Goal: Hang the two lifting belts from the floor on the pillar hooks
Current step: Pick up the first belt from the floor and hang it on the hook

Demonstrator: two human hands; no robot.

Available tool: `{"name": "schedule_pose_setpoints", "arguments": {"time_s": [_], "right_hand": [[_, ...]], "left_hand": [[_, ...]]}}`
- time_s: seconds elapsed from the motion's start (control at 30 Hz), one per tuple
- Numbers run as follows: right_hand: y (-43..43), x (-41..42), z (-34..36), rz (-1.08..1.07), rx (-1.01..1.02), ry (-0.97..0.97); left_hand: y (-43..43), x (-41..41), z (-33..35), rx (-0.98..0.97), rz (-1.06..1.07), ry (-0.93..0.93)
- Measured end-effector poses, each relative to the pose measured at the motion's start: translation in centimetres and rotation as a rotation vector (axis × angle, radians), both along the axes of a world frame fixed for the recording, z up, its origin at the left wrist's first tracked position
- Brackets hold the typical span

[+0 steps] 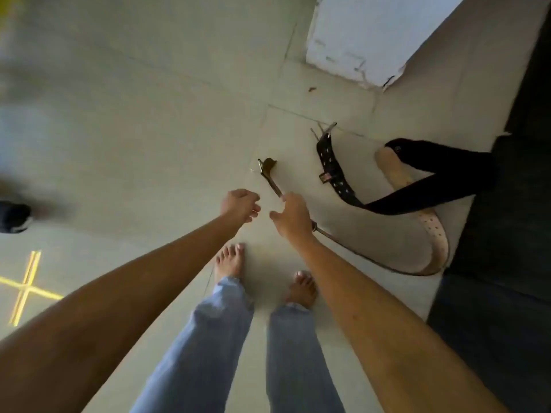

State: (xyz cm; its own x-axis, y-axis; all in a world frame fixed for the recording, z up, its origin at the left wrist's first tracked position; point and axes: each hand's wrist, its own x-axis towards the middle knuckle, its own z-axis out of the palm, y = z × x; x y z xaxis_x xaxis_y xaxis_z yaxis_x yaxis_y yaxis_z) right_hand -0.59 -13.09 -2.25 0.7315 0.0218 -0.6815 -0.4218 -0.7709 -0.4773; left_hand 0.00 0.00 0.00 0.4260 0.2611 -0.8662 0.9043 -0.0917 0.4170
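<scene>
right hand – grip pinching tan belt near its buckle end, rest curving on floor | left hand – fingers curled, empty | black belt on floor near pillar (overlaps tan one)

Pale belt on floor, curving from buckle end; dark belt across it, right. Pillar beyond. Mat right of it.

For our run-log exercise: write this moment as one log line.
stage: pickup | right hand: reaching tan belt, grasp unclear | left hand: empty, curled | black belt: on floor, crossing the tan belt | hung: none
</scene>
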Motion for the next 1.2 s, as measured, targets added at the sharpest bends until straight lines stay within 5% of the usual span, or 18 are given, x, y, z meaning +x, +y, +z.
{"name": "schedule_pose_setpoints", "arguments": {"time_s": [0.23,0.37,0.47,0.6,0.73,0.97,1.2], "right_hand": [[0.3,2.3,-15.3,0.213,-0.232,0.087],[1.0,2.2,-16.7,0.243,-0.237,0.029],[1.5,2.7,-12.5,0.052,-0.040,0.022],[1.1,3.1,-1.1,-0.241,0.268,-0.008],[-0.6,3.4,13.3,-0.399,0.407,-0.081],[-3.5,3.6,39.2,-0.648,0.571,-0.282],[-9.0,5.1,59.9,-0.655,0.606,-0.516]], "left_hand": [[0.9,-0.5,-14.3,-0.062,0.133,0.106],[0.8,-0.2,-16.5,-0.033,0.124,0.138],[0.5,0.5,-13.8,0.019,0.157,0.129],[-0.5,1.3,-4.9,-0.112,0.256,0.090],[-1.4,3.9,8.8,-0.344,0.359,-0.157],[-5.3,6.5,36.5,-0.349,-0.140,-0.546],[-9.6,5.4,56.5,-0.359,-0.188,-0.850]]}}
